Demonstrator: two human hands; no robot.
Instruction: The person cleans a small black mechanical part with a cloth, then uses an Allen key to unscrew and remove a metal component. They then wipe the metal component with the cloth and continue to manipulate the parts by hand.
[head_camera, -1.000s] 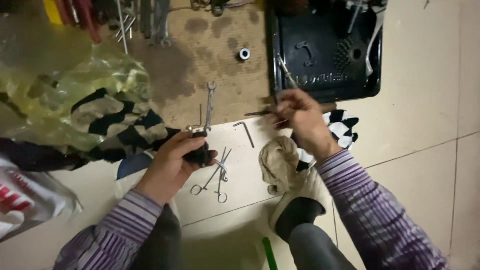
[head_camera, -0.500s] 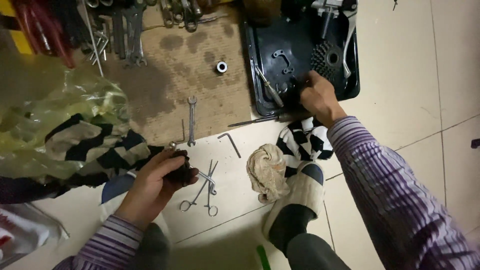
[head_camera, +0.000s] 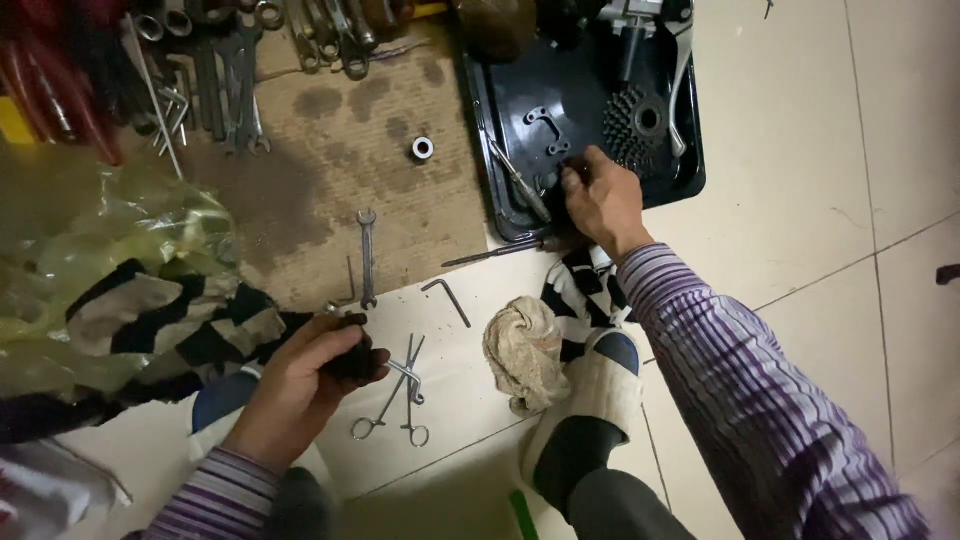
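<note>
The left hand (head_camera: 305, 385) is curled tight around a small dark, greasy metal part (head_camera: 352, 355), which sits in the palm and pokes out beyond the thumb, just above the tiled floor. Right beside that fist lie silver scissor-handled forceps (head_camera: 398, 400), touching nothing else. The right hand (head_camera: 600, 200) reaches into the shallow black plastic tray (head_camera: 690, 160), its fingers bunched and pressed down at the tray's lower edge; whether they pinch anything cannot be told. A toothed black sprocket cluster (head_camera: 632, 125) sits in the tray just above that hand. A bent steel hex key (head_camera: 447, 298) and a crumpled beige rag (head_camera: 522, 352) lie between the two hands.
</note>
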